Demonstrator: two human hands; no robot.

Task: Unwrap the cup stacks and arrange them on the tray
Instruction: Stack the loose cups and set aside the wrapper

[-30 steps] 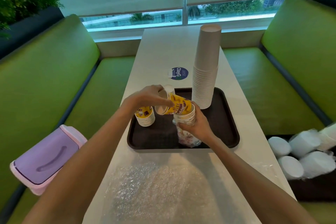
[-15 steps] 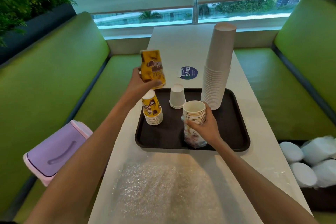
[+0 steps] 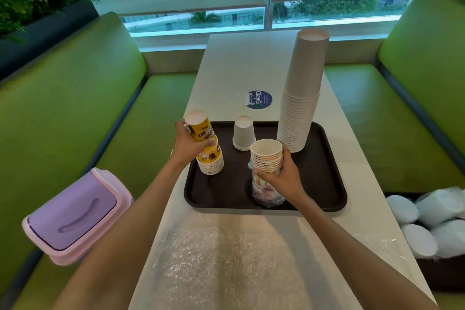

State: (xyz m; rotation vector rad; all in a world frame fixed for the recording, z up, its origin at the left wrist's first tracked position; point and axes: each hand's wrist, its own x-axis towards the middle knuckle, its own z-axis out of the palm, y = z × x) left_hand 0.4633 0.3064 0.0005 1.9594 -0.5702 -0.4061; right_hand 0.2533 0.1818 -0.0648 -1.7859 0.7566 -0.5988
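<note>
Head view: left hand [image 3: 187,145] grips an inverted yellow printed paper cup [image 3: 201,128] atop the short yellow stack [image 3: 210,162] beneath it. Right hand [image 3: 281,175] holds an upright, partly plastic-wrapped cup stack [image 3: 266,158] on the dark brown tray [image 3: 327,184].

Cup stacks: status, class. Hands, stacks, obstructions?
Left hand grips yellow cup over yellow stack. Right hand grips part-wrapped stack on tray. Tall grey stack close behind.
</note>
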